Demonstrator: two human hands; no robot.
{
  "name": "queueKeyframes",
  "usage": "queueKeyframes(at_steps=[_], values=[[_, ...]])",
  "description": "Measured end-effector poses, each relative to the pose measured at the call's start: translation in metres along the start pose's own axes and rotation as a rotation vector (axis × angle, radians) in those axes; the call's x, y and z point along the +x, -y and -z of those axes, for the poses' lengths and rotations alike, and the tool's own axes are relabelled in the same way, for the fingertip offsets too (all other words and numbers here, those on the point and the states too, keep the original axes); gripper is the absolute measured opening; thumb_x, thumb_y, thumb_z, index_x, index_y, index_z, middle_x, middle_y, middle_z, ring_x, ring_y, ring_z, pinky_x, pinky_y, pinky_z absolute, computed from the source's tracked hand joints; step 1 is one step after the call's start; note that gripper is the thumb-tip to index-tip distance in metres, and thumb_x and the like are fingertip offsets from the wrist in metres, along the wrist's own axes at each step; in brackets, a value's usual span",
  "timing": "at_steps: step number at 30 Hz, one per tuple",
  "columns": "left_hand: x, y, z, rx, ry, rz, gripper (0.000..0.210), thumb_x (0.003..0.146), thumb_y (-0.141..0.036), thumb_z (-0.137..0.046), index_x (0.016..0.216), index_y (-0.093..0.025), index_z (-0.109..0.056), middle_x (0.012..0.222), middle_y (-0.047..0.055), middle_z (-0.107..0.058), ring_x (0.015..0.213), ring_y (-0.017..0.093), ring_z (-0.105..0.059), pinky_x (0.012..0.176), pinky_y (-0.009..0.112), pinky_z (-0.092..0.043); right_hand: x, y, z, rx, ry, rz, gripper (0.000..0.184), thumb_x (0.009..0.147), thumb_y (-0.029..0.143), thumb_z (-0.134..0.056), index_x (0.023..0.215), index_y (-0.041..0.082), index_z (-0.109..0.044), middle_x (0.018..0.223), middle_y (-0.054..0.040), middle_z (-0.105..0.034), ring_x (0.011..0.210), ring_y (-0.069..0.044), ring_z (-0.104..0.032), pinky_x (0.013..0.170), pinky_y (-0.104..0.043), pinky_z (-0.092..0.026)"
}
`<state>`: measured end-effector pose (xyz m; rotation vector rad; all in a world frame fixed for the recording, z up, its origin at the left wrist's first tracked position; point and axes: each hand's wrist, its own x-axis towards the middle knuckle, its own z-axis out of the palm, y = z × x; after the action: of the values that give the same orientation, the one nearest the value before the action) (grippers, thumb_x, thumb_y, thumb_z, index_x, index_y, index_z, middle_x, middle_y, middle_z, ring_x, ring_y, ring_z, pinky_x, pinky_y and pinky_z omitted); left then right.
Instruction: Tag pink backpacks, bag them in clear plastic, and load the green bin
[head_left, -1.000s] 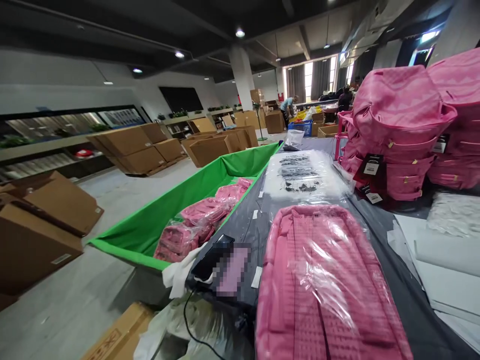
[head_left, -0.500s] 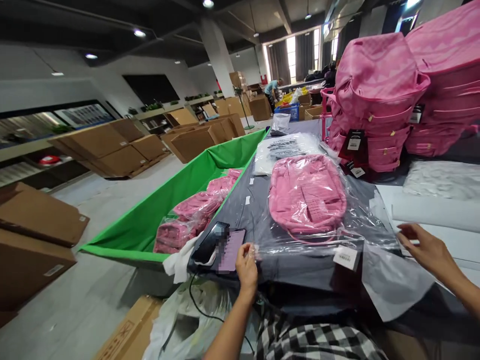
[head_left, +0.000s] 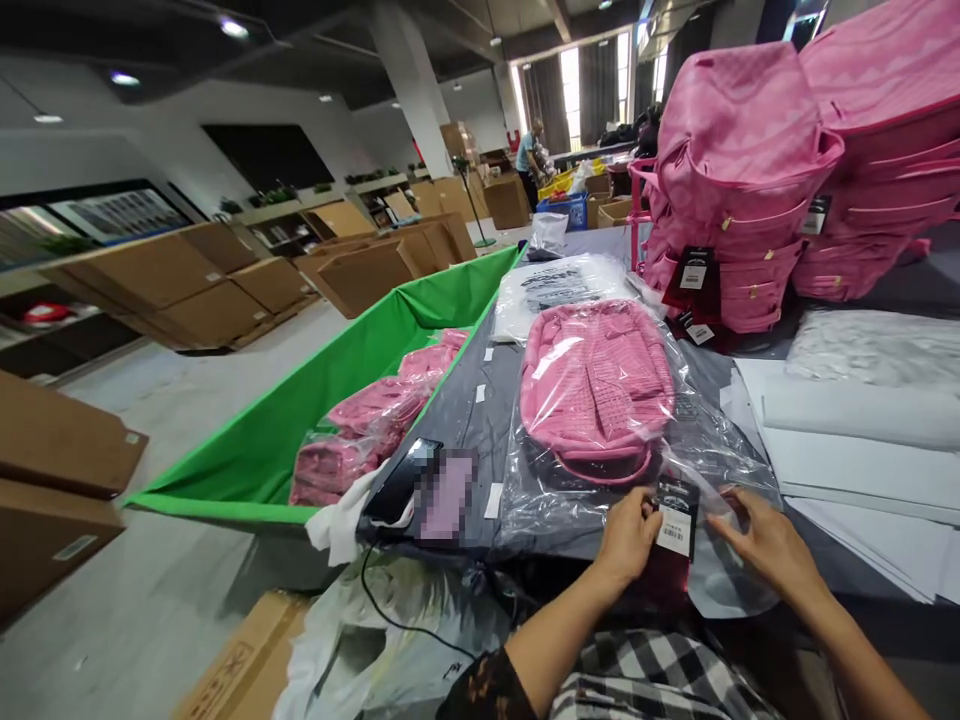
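A pink backpack [head_left: 598,385] lies flat inside a clear plastic bag [head_left: 551,505] on the dark-covered table. At the bag's near end, my left hand [head_left: 628,535] pinches the edge of a black hang tag [head_left: 676,520] with a white barcode label. My right hand [head_left: 761,535] is closed, thumb and fingers together, on the loose plastic flap [head_left: 724,575] just right of the tag. Part of the flap hangs over the table's front edge. A strip of pink handle shows through the plastic above the tag.
Left of the table stands a green fabric bin [head_left: 322,400] holding several bagged pink packs [head_left: 375,410]. A phone [head_left: 448,497] and a dark device [head_left: 405,480] lie at the table's left corner. Pink backpacks [head_left: 742,180] are stacked at the back right, beyond white sheets [head_left: 862,440].
My left hand has moved right from beside the phone to the hang tag, now pinching it. My right hand has come left onto the plastic flap. The view has shifted slightly.
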<state>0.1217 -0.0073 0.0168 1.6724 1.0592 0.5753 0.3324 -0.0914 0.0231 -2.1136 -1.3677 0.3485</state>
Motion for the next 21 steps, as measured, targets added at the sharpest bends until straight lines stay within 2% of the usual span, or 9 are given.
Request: queueKeyframes(at_steps=[2,4,8,10,14,17,19,21], values=[[0.001,0.002,-0.001,-0.121,-0.01,0.07,0.016,0.082,-0.022,-0.061,0.094,-0.016,-0.069,0.077,0.002,-0.066,0.072,0.017,-0.061,0.073,0.03,-0.05,0.004,-0.003,-0.001,0.008,0.019,0.006,0.054,0.08,0.072,-0.045,0.092,0.024,-0.067,0.08,-0.009,-0.074,0.071,-0.029,-0.07,0.067,-0.04,-0.053],[-0.001,0.005,0.002,-0.209,0.015,0.116,0.01,0.08,-0.024,-0.063,0.083,-0.015,-0.067,0.071,0.001,-0.063,0.065,0.014,-0.058,0.064,0.026,-0.047,0.003,-0.006,-0.001,0.036,0.073,0.024,0.05,0.08,0.069,-0.045,0.089,0.023,-0.064,0.075,-0.0082,-0.072,0.067,-0.029,-0.068,0.065,-0.039,-0.052],[0.001,0.002,0.01,-0.235,0.112,0.147,0.021,0.081,-0.034,-0.065,0.083,-0.014,-0.069,0.062,0.0,-0.062,0.055,0.012,-0.055,0.052,0.022,-0.041,-0.007,-0.004,-0.007,0.193,0.197,0.041,0.05,0.071,0.066,-0.058,0.092,0.022,-0.064,0.091,-0.0119,-0.075,0.081,-0.032,-0.071,0.075,-0.042,-0.057],[0.005,-0.002,0.012,-0.214,0.132,0.145,0.023,0.082,-0.035,-0.064,0.085,-0.013,-0.07,0.062,0.001,-0.062,0.053,0.012,-0.055,0.051,0.022,-0.041,-0.012,0.003,-0.008,0.299,0.262,0.019,0.052,0.07,0.065,-0.063,0.096,0.02,-0.065,0.098,-0.0128,-0.075,0.087,-0.032,-0.071,0.08,-0.042,-0.058],[0.009,-0.009,0.008,-0.065,0.111,0.08,0.01,0.078,-0.025,-0.068,0.073,-0.016,-0.069,0.061,-0.001,-0.06,0.061,0.014,-0.056,0.063,0.026,-0.042,-0.024,0.011,0.002,0.571,0.405,-0.036,0.065,0.072,0.07,-0.067,0.11,0.017,-0.067,0.115,-0.0155,-0.073,0.104,-0.033,-0.069,0.095,-0.043,-0.056],[0.006,-0.013,0.003,0.069,0.133,0.018,0.013,0.079,-0.021,-0.069,0.066,-0.018,-0.067,0.064,0.0,-0.062,0.066,0.016,-0.057,0.07,0.028,-0.041,-0.031,0.006,0.013,0.624,0.396,-0.111,0.069,0.081,0.079,-0.053,0.114,0.02,-0.069,0.114,-0.0134,-0.073,0.111,-0.033,-0.068,0.098,-0.042,-0.055],[0.003,-0.015,0.0,0.236,0.171,-0.066,0.012,0.084,-0.022,-0.067,0.073,-0.019,-0.069,0.075,0.003,-0.068,0.073,0.019,-0.061,0.073,0.03,-0.043,-0.032,0.003,0.016,0.572,0.345,-0.152,0.068,0.085,0.081,-0.044,0.108,0.021,-0.069,0.106,-0.0109,-0.074,0.104,-0.031,-0.07,0.092,-0.04,-0.057],[0.003,-0.016,-0.004,0.442,0.221,-0.168,0.01,0.091,-0.025,-0.063,0.087,-0.02,-0.071,0.091,0.007,-0.072,0.083,0.022,-0.065,0.077,0.031,-0.046,-0.033,0.005,0.012,0.439,0.271,-0.161,0.065,0.082,0.082,-0.044,0.095,0.023,-0.066,0.091,-0.0084,-0.074,0.087,-0.03,-0.072,0.081,-0.039,-0.059]])
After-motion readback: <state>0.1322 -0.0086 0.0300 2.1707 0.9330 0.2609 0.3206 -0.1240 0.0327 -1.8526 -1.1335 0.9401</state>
